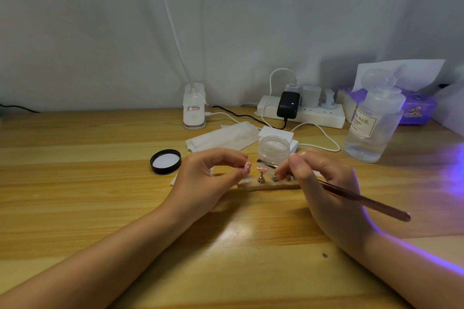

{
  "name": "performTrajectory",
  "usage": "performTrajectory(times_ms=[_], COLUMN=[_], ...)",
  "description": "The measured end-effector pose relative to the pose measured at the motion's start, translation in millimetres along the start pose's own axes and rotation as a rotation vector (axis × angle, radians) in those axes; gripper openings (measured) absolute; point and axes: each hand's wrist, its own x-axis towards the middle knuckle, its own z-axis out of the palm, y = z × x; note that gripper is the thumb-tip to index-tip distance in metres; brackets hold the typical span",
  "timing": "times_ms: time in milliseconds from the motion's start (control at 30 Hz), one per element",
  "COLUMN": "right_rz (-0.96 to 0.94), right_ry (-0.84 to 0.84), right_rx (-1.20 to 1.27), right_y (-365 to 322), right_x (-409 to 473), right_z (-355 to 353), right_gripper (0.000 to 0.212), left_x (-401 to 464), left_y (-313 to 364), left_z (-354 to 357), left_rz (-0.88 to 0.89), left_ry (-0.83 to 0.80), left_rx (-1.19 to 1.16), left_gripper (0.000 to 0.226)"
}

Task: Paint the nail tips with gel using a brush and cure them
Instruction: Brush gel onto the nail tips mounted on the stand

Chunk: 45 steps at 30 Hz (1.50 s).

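Both forearms lie on the light wooden tabletop (100, 198). The right hand (324, 183) pinches a slim rose-metal brush (351, 195), fingers pressed together around its shaft; the bristle end reaches left over the small wooden nail stand (266, 185), above a pink nail tip on a metal holder (262, 174). The left hand (208, 178), just left of the stand, pinches another pale pink nail tip (247, 167) between thumb and forefinger. Just behind the stand is an open clear plastic jar (274, 150) (contents whitish); its black round lid (165, 161) lies left of the stand, inside up. Farther back stand a white clip lamp base (194, 108), a white power strip (301, 114) and, right of the stand, a clear liquid bottle (374, 125).
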Motion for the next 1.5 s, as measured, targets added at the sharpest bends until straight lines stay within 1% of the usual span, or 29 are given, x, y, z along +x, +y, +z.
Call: performTrajectory(times_ms=[133,367,433,533,633,733,867,933,1067,1167,1300,1400,1500], right_rz=[-0.028,-0.141,-0.160,-0.120,-0.099,-0.094,-0.083,-0.092,-0.102,-0.090,-0.110,-0.100,-0.065], right_ry=[-0.012,-0.070,-0.051,-0.014,-0.041,-0.031,-0.022,-0.044,-0.049,-0.038,-0.061,-0.032,-0.055], right_rx=[-0.049,-0.101,-0.071,-0.061,-0.104,-0.033,-0.059,-0.092,-0.008,-0.050,-0.057,-0.036,-0.075], right_y=[-0.4,3.2,2.9,2.3,3.7,3.4,2.0,3.4,3.6,2.5,1.2,1.2,2.1], right_x=[1.4,-2.3,-3.3,-0.4,-0.6,-3.8,-0.1,0.6,-3.4,-0.4,-1.6,-2.4,0.0], right_z=[1.7,3.2,2.4,3.5,4.8,2.3,3.6,4.6,1.9,2.3,2.4,0.7,2.3], right_gripper=[0.027,0.040,0.041,0.035,0.040,0.042,0.034,0.035,0.040,0.039,0.044,0.035,0.033], left_x=[0.1,1.4,1.1,1.1,0.9,0.9,0.9,0.9,0.4,0.6,0.6,0.6,0.6], left_y=[-0.3,-2.7,-2.2,-1.9,-2.0,-1.9,-2.6,-3.0,-1.6,-1.3,-0.9,-0.6,-1.1], left_z=[1.0,1.1,0.9,-0.1,0.0,0.2,0.0,0.1,1.0,1.2,1.3,1.5,0.9], left_rz=[0.000,-0.014,-0.016,-0.017,-0.019,-0.026,-0.034,-0.037,-0.042,-0.038,-0.036,-0.036,-0.038], left_ry=[0.001,0.025,0.017,0.008,0.010,0.011,0.019,0.027,0.033,0.039,0.035,0.031,0.030], left_rx=[0.013,0.009,0.012,0.012,0.004,-0.004,0.001,0.005,0.013,0.017,0.020,0.026,0.019], left_gripper=[0.010,0.013,0.012,0.012,0.014,0.012,0.014,0.016,0.016,0.016,0.020,0.019,0.019])
